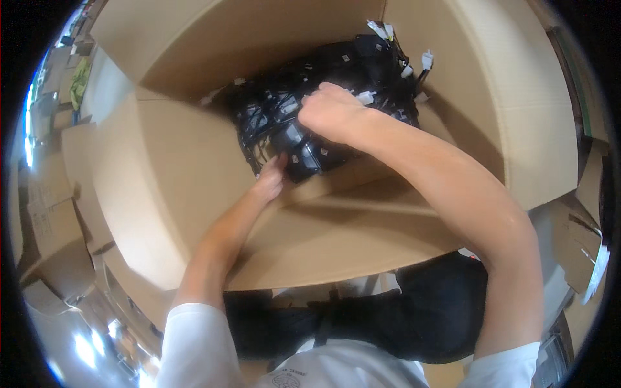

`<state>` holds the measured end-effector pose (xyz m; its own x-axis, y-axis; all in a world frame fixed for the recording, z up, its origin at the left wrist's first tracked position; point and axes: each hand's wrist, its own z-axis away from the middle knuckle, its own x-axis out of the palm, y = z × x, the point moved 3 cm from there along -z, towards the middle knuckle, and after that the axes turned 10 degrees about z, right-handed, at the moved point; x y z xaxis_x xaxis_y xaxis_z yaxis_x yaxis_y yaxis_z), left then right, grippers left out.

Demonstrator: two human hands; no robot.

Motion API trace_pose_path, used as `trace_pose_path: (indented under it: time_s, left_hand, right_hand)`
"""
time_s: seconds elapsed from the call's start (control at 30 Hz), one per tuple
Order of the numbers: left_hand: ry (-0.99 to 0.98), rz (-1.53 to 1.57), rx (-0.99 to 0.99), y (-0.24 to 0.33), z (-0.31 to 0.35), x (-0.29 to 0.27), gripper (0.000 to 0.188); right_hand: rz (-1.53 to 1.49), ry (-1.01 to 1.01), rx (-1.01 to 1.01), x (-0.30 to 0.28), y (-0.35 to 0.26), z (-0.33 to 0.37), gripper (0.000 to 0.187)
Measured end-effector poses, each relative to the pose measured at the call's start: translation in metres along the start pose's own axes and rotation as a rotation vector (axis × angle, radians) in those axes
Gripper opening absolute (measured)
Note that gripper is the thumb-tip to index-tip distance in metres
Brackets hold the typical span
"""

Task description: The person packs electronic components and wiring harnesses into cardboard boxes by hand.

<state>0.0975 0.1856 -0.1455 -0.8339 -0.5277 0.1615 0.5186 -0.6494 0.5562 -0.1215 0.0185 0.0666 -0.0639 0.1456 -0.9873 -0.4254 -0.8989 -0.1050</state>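
Deep in a large open cardboard box (187, 174) lies a pile of black plastic units with cables (323, 61). White connectors (427, 60) stick out at its right end. My left hand (272, 176) is at the near left of the pile, its fingers against the edge of a black boxy unit (301, 161); its grip is partly hidden. Over the middle of the pile, my right hand (333, 113) is closed like a fist. Whatever its fingers hold is hidden beneath the hand. A white connector (365, 97) shows just beside its wrist.
Tall cardboard walls surround the pile, and the near flap (336, 252) slopes toward me under my forearms. More cardboard cartons (55, 226) stand on the left. Others (572, 239) are at the right. A yellow-green item (80, 81) lies at the far left.
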Motion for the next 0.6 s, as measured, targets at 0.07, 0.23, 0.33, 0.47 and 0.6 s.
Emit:
trace_pose_path:
  time_s: [0.07, 0.23, 0.33, 0.47, 0.6]
  left_hand:
    - [-0.051, -0.093, 0.135, 0.005, -0.008, -0.01, 0.033]
    - [0.026, -0.534, -0.069, 0.02, 0.003, 0.012, 0.033]
    - [0.046, -0.377, -0.119, 0.02, 0.009, 0.021, 0.038]
    - [0.318, -1.409, 0.355, 0.051, 0.012, -0.008, 0.045]
    - [-0.041, -1.288, 0.41, 0.141, 0.092, 0.065, 0.043]
  right_hand:
    - [0.006, -0.02, 0.007, 0.003, -0.005, -0.008, 0.012]
    - [0.046, -0.068, 0.043, 0.016, 0.008, 0.001, 0.011]
    - [0.169, -0.007, -0.002, 0.035, 0.016, 0.008, 0.012]
    - [0.254, 0.018, -0.112, 0.033, -0.007, -0.007, 0.018]
    - [0.161, 0.207, -0.14, 0.016, 0.002, 0.011, 0.012]
